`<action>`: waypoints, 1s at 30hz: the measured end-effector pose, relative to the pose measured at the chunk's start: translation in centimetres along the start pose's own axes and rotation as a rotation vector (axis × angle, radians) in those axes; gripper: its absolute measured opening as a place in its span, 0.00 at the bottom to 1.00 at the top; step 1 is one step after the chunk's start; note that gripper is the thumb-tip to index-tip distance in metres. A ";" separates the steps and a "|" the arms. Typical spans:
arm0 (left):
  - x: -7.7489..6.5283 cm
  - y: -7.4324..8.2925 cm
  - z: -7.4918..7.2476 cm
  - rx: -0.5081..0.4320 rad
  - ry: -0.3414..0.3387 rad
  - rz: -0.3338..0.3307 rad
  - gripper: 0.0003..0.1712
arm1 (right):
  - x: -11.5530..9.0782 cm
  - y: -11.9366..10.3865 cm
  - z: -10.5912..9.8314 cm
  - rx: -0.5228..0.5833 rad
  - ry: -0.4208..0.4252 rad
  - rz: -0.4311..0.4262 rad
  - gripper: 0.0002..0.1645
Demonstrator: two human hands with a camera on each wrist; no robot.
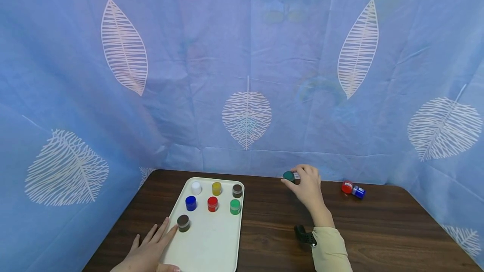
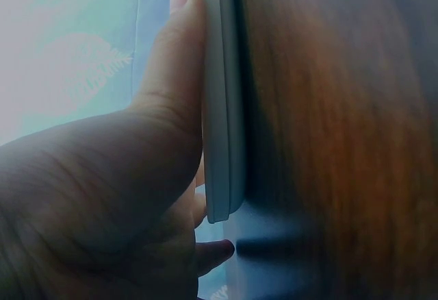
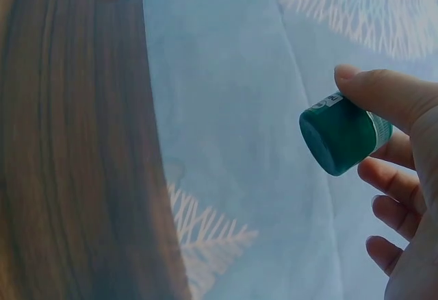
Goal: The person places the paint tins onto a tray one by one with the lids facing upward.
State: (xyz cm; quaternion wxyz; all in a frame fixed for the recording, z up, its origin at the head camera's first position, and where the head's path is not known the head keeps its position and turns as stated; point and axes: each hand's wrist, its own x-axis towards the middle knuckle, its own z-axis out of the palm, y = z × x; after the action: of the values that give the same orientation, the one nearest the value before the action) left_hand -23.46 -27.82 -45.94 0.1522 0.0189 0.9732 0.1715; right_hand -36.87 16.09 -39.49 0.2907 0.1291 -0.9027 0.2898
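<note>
A small dark green paint jar [image 1: 289,176] is pinched between the thumb and fingers of my right hand [image 1: 308,186], raised near the back edge of the table. In the right wrist view the green jar [image 3: 342,134] hangs tilted, part of its label showing under the thumb. My left hand [image 1: 149,251] rests with fairly straight fingers on the left edge of the cream tray [image 1: 211,247]. Its fingertips lie close beside a dark brown jar [image 1: 183,223]; whether they touch it I cannot tell. In the left wrist view the thumb [image 2: 174,60] lies along the tray's rim.
Also on the tray stand white [image 1: 195,188], yellow [image 1: 217,188], dark [image 1: 237,191], blue [image 1: 190,203], red [image 1: 212,204] and green [image 1: 235,207] jars. At the table's back right, a red jar [image 1: 346,187] and a blue jar [image 1: 358,192] lie together. A patterned blue cloth [image 1: 247,53] hangs behind.
</note>
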 end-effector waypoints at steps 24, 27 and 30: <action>-0.4 0.3 -0.4 -0.010 0.006 0.015 0.69 | -1.5 -9.1 4.7 0.026 -0.114 -0.336 0.21; -0.4 0.3 -0.4 -0.014 0.004 0.015 0.70 | -2.0 -9.9 5.2 0.030 -0.137 -0.369 0.22; -0.4 0.3 -0.4 -0.012 0.002 0.013 0.70 | -2.3 -10.5 5.5 0.022 -0.162 -0.391 0.22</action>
State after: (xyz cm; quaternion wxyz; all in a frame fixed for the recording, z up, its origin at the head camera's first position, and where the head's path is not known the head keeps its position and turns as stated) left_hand -23.21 -27.70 -45.37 0.1501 0.0241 0.9722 0.1783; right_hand -33.25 4.55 -39.80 0.2663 0.3281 -0.8777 0.2263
